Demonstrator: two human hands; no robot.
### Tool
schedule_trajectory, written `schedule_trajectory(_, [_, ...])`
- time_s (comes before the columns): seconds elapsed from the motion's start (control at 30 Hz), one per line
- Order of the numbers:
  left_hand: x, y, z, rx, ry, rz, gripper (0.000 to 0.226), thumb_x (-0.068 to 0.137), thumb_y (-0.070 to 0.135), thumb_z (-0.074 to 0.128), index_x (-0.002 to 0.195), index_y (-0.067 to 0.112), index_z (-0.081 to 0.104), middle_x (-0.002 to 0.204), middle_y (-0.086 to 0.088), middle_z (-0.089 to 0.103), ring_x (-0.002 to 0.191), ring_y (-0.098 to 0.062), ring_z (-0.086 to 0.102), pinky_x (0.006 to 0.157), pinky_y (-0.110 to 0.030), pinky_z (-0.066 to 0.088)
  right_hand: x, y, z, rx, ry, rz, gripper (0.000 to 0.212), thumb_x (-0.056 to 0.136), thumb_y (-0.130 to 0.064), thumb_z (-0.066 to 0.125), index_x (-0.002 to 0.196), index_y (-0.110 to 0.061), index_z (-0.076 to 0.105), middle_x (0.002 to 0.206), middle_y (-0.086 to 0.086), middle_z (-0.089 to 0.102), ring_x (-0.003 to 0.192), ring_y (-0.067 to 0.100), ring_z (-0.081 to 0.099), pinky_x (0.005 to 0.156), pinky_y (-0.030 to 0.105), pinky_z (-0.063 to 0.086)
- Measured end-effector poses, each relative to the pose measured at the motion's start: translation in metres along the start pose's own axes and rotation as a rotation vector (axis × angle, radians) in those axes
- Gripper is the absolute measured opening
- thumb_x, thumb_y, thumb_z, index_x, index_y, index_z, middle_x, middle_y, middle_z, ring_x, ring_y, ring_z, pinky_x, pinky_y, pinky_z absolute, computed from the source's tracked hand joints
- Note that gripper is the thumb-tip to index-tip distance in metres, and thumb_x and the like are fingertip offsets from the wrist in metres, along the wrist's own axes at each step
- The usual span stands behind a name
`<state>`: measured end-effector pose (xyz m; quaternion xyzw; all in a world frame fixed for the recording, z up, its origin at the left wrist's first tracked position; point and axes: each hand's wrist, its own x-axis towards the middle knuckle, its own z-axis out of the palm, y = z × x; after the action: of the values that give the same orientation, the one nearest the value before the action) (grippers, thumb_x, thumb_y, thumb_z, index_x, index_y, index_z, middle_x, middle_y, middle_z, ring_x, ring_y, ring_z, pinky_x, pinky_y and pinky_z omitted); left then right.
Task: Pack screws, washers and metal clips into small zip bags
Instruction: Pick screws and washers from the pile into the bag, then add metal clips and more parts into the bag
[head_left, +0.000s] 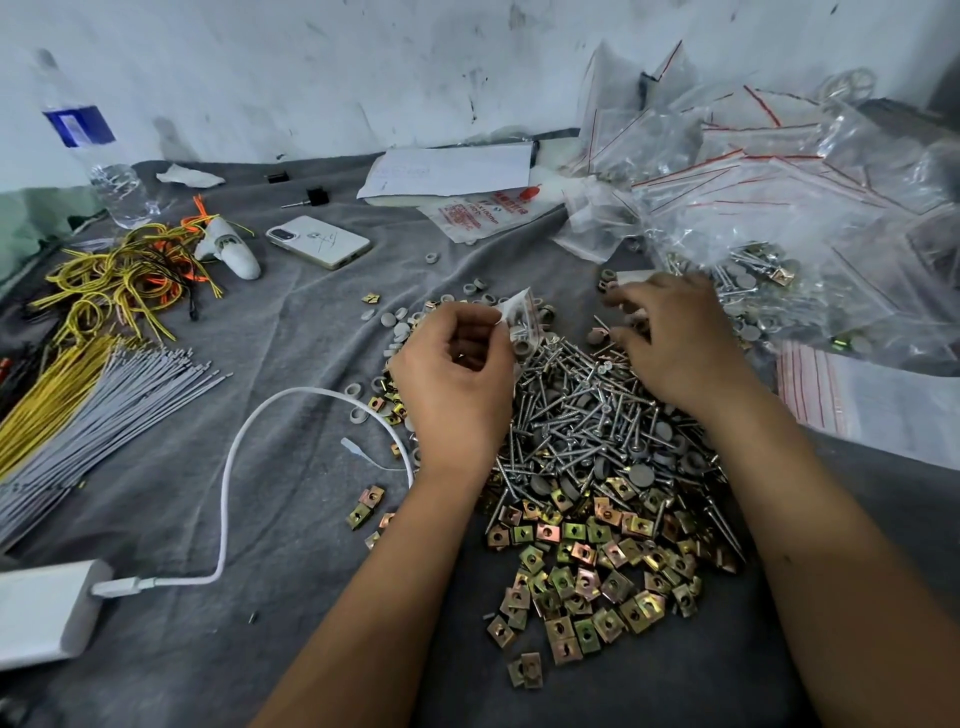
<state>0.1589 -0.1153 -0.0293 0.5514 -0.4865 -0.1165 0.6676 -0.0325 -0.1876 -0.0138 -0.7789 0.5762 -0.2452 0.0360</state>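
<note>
A heap of silver screws (582, 415) mixed with grey washers (641, 475) lies in the middle of the grey cloth. Nearer me spreads a pile of gold-coloured metal clips (587, 577). My left hand (457, 379) pinches a small clear zip bag (522, 319) with a few parts inside, held just above the far left edge of the screw heap. My right hand (675, 343) reaches over the far right of the heap, fingers curled down among screws and washers; whether it grips anything is hidden by blur.
Filled and empty zip bags (779, 197) pile up at the back right. A phone (319, 241), a water bottle (96, 150), yellow and orange wires (124, 280), grey cable ties (104, 410) and a white power bank (44, 608) with its cable (228, 467) lie on the left.
</note>
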Motion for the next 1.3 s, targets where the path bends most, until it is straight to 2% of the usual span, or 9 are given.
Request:
schedule_trajectory(0.07, [0.0, 0.001, 0.0, -0.001, -0.002, 0.005, 0.018, 0.087, 0.002, 0.075, 0.086, 0.019, 0.071, 0.075, 0.007, 0.07, 0.066, -0.01, 0.067, 0.06, -0.022, 0.055, 0.001, 0.007, 0.0, -0.08, -0.104, 0.103, 0.039, 0.095, -0.041, 0.067, 0.128, -0.021, 0.068, 0.129, 0.014, 0.058, 0.124, 0.038, 0.046, 0.106, 0.045, 0.041])
schedule_trajectory(0.2, [0.0, 0.0, -0.001, 0.007, 0.0, 0.014, 0.019, 0.086, 0.003, 0.075, 0.085, 0.021, 0.071, 0.076, 0.007, 0.07, 0.066, -0.011, 0.068, 0.061, -0.022, 0.055, 0.002, 0.009, 0.001, 0.06, -0.152, 0.071, 0.02, 0.091, -0.035, 0.074, 0.107, -0.023, 0.075, 0.107, 0.007, 0.069, 0.095, 0.024, 0.061, 0.08, 0.032, 0.047])
schedule_trajectory(0.3, [0.0, -0.001, 0.0, 0.01, -0.009, 0.02, 0.019, 0.086, 0.004, 0.075, 0.085, 0.023, 0.07, 0.076, 0.007, 0.07, 0.066, -0.012, 0.068, 0.06, -0.025, 0.056, 0.001, 0.006, 0.002, 0.112, -0.18, 0.069, 0.007, 0.092, -0.028, 0.073, 0.097, -0.024, 0.074, 0.096, -0.001, 0.07, 0.088, 0.019, 0.063, 0.077, 0.031, 0.047])
schedule_trajectory(0.63, [0.001, -0.002, 0.0, 0.004, -0.013, 0.02, 0.013, 0.086, 0.009, 0.075, 0.086, 0.022, 0.072, 0.077, 0.006, 0.071, 0.067, -0.016, 0.069, 0.06, -0.034, 0.059, -0.007, -0.011, 0.001, 0.159, 0.01, -0.011, 0.011, 0.097, -0.022, 0.068, 0.1, -0.012, 0.068, 0.094, 0.004, 0.069, 0.092, 0.027, 0.063, 0.082, 0.047, 0.054])
schedule_trajectory(0.7, [0.001, -0.002, 0.0, 0.008, -0.012, 0.025, 0.016, 0.086, 0.007, 0.075, 0.086, 0.022, 0.071, 0.077, 0.007, 0.071, 0.068, -0.014, 0.069, 0.061, -0.03, 0.058, -0.008, -0.015, -0.001, 0.272, 0.065, -0.027, 0.007, 0.095, -0.016, 0.071, 0.099, -0.012, 0.067, 0.088, -0.002, 0.069, 0.083, 0.017, 0.065, 0.078, 0.037, 0.056])
schedule_trajectory(0.8, [0.0, -0.001, 0.0, 0.005, -0.008, 0.026, 0.017, 0.086, 0.005, 0.076, 0.086, 0.022, 0.071, 0.076, 0.008, 0.07, 0.067, -0.012, 0.068, 0.061, -0.023, 0.055, -0.01, -0.018, -0.003, 0.378, 0.091, -0.03, 0.015, 0.085, -0.012, 0.082, 0.094, -0.017, 0.071, 0.079, -0.017, 0.064, 0.074, -0.007, 0.061, 0.067, 0.005, 0.046])
schedule_trajectory(1.07, [-0.001, -0.001, 0.001, 0.025, -0.014, 0.055, 0.02, 0.086, 0.006, 0.075, 0.086, 0.025, 0.069, 0.078, 0.006, 0.07, 0.069, -0.013, 0.068, 0.062, -0.029, 0.058, -0.013, -0.026, -0.002, 0.454, 0.174, -0.135, 0.014, 0.088, -0.021, 0.08, 0.101, -0.018, 0.08, 0.083, -0.01, 0.069, 0.076, 0.004, 0.063, 0.067, 0.022, 0.049])
schedule_trajectory(1.17, [-0.001, -0.001, 0.002, 0.045, -0.033, 0.077, 0.02, 0.086, 0.006, 0.075, 0.087, 0.025, 0.07, 0.078, 0.007, 0.07, 0.07, -0.013, 0.068, 0.063, -0.035, 0.059, -0.017, -0.038, -0.004, 0.501, 0.19, -0.307, 0.019, 0.089, -0.015, 0.078, 0.108, -0.014, 0.079, 0.092, -0.008, 0.068, 0.084, 0.005, 0.063, 0.072, 0.015, 0.048])
schedule_trajectory(1.3, [-0.001, -0.002, 0.002, 0.04, -0.047, 0.066, 0.015, 0.086, 0.003, 0.074, 0.088, 0.018, 0.072, 0.079, 0.003, 0.071, 0.07, -0.015, 0.069, 0.064, -0.04, 0.059, -0.017, -0.049, 0.004, 0.467, 0.16, -0.387, 0.026, 0.085, -0.009, 0.078, 0.111, -0.013, 0.079, 0.096, -0.013, 0.067, 0.086, -0.011, 0.058, 0.079, 0.009, 0.043])
